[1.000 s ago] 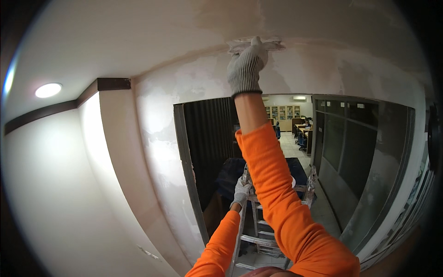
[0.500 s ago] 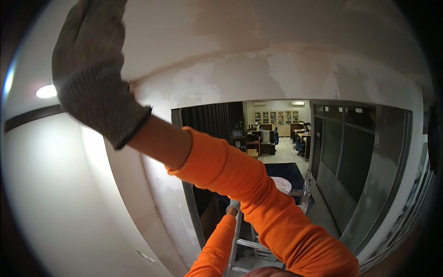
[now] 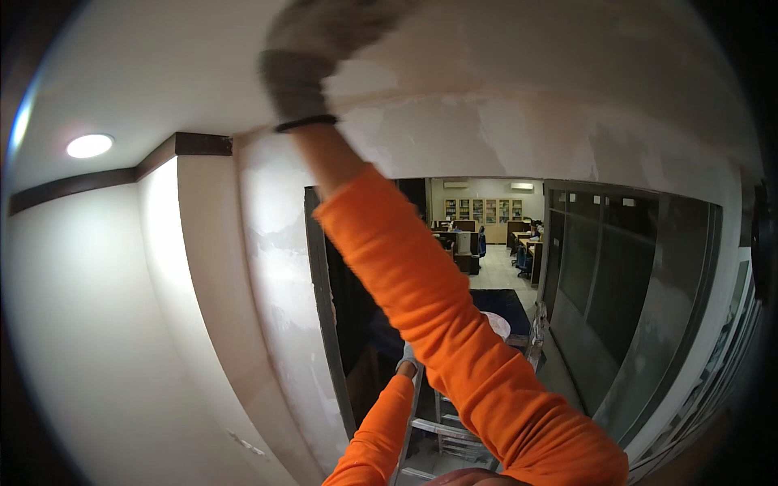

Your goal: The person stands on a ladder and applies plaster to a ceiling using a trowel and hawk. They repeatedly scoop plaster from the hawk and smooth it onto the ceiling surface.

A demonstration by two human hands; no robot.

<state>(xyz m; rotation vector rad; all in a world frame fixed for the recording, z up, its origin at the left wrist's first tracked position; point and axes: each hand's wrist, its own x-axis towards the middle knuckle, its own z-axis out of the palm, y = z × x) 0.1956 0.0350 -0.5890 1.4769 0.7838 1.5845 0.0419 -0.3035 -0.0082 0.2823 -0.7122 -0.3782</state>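
My right arm, in an orange sleeve, reaches up across the view. At its end my right hand (image 3: 328,40), in a grey-brown knit glove, is raised at the patchy ceiling (image 3: 519,49). It is blurred by motion and its fingertips run past the top edge, so anything in it is hidden. Lower down, my left hand (image 3: 409,355), also gloved, is closed at the side rail of a metal ladder (image 3: 442,428); its fingers show only in part. Behind my right sleeve, a round pale pinkish bucket or lid (image 3: 498,326) is partly visible by the ladder.
A wide opening with a dark frame (image 3: 322,300) stands ahead, below a wall patched with filler (image 3: 486,134). Beyond are desks, chairs and bookcases (image 3: 484,211). Dark glass panels (image 3: 604,251) line the right. A white column (image 3: 215,275) and a round ceiling light (image 3: 90,146) are at left.
My right hand has swung to the right and up along the ceiling, uncovering the dark trim and column top at left. My left hand has stayed at the ladder.
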